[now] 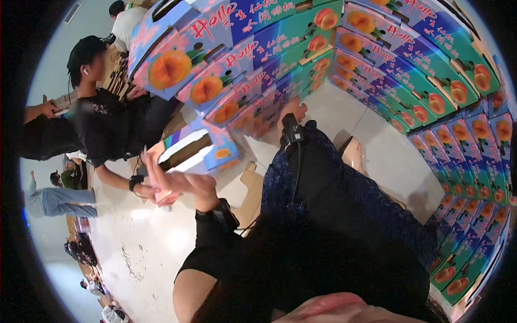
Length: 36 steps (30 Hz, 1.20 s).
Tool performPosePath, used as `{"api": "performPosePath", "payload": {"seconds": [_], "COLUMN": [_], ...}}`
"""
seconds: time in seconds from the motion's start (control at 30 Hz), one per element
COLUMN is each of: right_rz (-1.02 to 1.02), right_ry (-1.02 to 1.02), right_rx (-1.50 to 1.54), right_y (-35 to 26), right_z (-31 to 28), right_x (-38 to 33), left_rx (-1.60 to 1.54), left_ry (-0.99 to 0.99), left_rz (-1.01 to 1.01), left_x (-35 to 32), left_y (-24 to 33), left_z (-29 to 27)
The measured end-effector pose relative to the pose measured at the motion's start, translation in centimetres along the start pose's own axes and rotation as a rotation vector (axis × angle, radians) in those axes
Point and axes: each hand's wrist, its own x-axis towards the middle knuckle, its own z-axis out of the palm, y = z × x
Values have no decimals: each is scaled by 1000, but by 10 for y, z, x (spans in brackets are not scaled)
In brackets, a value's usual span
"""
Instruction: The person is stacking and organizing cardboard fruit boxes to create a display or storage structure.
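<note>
Glossy pale floor [371, 126] runs through a crowded packing room, its edges bent and cut away by the black rim of the fisheye view. Nearest, my dark clothing [323, 215] fills the lower middle, hiding my right forearm and most of a pale shoe [353, 156]. My left grip [183, 184] reaches out to the left, wrist raised under a black device [227, 213], fingers extended and open. A co-worker's hand [143, 189] overlaps its fingertips, so contact between the two is hard to judge. My right grip [293, 111] reaches forward above another black device [293, 130], fingers partly bent beside the carton stack; I cannot tell whether it holds anything.

Just beyond my left grip, an open carton [223, 144] sits low, mouth upward, its long axis slanting from lower left to upper right and its blue, fruit-printed end facing right. Its far side is partly hidden. Flat brown cardboard [242, 191] lies near it. Past my right grip, the carton stack [258, 70] rises, long edges climbing to the right, upper boxes cropped by the frame. Another stack [409, 62] stands to the right, its edges sloping down rightward. Left of the cartons is the co-worker [116, 124] in black; farther off, a person in blue jeans [62, 202] and smaller, indistinct figures.
</note>
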Motion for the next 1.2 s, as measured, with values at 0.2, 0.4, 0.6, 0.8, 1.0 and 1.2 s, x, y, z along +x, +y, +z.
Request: {"api": "performPosePath", "payload": {"seconds": [0.2,0.4,0.6,0.8,1.0,1.2], "right_rz": [0,-115,-92,-110,-162,-169], "right_ry": [84,381,251,189,66,10], "right_rx": [-29,102,48,-28,-118,-179], "right_y": [4,8,9,12,24,35], "right_z": [-4,9,4,6,13,21], "right_x": [1,-7,-5,-1,8,16], "left_rx": [239,658,649,680,693,717], "left_ry": [-385,-1231,-1206,-1175,-1099,-1070], "left_rz": [-450,-568,-530,-508,-585,-679], "left_x": [-84,-197,-201,-194,-219,-223], "left_y": [-80,-147,-151,-147,-135,-117], "left_z": [-5,-12,-18,-21,-29,-28]}}
